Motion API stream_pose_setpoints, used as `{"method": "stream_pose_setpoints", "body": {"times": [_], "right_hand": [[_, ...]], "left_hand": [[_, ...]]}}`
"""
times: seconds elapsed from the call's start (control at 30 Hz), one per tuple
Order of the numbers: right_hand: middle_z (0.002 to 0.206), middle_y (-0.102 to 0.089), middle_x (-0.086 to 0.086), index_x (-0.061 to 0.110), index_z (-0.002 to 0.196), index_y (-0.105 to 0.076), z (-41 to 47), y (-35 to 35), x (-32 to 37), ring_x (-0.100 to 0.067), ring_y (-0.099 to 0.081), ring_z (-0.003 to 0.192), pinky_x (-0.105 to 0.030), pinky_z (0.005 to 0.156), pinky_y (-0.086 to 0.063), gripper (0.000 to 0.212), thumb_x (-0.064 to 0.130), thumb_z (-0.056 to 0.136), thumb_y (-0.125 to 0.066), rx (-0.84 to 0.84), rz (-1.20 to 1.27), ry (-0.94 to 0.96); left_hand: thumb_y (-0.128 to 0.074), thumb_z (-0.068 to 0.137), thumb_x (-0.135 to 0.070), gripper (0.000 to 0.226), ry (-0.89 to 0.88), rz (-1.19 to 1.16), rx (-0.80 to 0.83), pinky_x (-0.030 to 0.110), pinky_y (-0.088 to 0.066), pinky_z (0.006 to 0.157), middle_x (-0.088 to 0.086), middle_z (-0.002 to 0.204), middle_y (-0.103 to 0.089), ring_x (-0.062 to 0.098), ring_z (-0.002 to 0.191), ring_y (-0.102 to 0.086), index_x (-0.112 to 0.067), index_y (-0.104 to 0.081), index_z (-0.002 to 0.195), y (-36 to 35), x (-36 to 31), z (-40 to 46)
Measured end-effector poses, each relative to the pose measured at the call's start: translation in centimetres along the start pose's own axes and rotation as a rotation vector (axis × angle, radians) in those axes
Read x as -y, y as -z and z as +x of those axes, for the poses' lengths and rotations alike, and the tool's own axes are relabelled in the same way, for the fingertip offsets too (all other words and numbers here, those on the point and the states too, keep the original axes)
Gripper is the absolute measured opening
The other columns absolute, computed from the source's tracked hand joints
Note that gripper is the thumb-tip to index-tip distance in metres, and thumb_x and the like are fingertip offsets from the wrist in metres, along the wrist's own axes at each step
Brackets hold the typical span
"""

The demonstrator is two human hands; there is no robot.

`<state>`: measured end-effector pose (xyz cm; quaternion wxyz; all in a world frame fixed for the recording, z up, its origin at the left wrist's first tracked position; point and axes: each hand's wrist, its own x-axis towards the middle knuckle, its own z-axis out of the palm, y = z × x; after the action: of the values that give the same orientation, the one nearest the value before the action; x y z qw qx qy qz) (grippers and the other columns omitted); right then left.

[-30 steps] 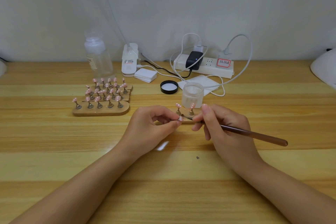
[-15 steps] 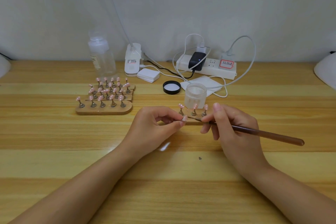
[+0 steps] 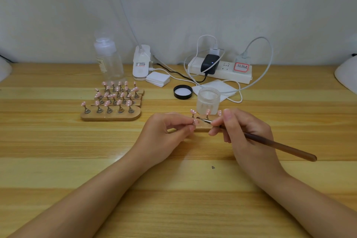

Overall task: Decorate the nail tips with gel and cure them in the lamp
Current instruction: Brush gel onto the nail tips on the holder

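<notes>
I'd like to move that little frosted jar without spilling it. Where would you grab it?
Grip the jar round its straight side wall, fingers coming from the right or from behind. It stands upright and open, its lid lying apart, so keep it level. Nail tips stand close in front, blocking that side.

The wooden stand [image 3: 202,126] is partly hidden behind the hands. The brush [image 3: 270,144] bristles are too small to be made out. A white dome [image 3: 347,75] is cut off at the right edge.
</notes>
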<state>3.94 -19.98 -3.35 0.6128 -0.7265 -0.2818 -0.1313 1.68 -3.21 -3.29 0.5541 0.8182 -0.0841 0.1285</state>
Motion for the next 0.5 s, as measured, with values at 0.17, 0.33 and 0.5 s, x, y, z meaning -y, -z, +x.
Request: {"method": "stream_pose_setpoints", "body": {"times": [0.17, 0.33, 0.5], "right_hand": [[0.065, -0.066, 0.010, 0.029, 0.071, -0.063, 0.04, -0.07, -0.02, -0.001, -0.056, 0.059, -0.008, 0.060, -0.038, 0.029, 0.041, 0.087, -0.042, 0.038, -0.060, -0.014], [0.060, -0.064, 0.006, 0.023, 0.067, -0.063, -0.17, 0.07, -0.19, 0.000, -0.054, 0.053, -0.008, 0.061, -0.038, 0.033, 0.036, 0.089, -0.043, 0.032, -0.026, 0.022], [0.057, -0.063, 0.003, 0.021, 0.063, -0.063, -0.22, 0.24, -0.16, -0.002, -0.055, 0.053, -0.009, 0.065, -0.040, 0.035, 0.036, 0.087, -0.043, -0.025, 0.036, -0.001]], "left_hand": [[-0.065, 0.081, -0.004, 0.020, 0.021, -0.037, -0.007, 0.021, -0.055, 0.065, -0.003, 0.087, -0.071, 0.011, 0.080, -0.065, -0.021, -0.072, 0.087, -0.07, 0.09, 0.00], [-0.065, 0.081, -0.007, 0.018, 0.050, -0.095, -0.029, 0.018, -0.053, 0.058, -0.004, 0.082, -0.071, 0.007, 0.078, -0.066, -0.023, -0.071, 0.085, -0.13, -0.08, -0.03], [-0.067, 0.079, -0.009, 0.017, 0.085, -0.204, -0.078, 0.018, -0.053, 0.055, -0.006, 0.086, -0.072, 0.006, 0.082, -0.068, -0.023, -0.070, 0.087, -0.02, -0.34, 0.03]]}}
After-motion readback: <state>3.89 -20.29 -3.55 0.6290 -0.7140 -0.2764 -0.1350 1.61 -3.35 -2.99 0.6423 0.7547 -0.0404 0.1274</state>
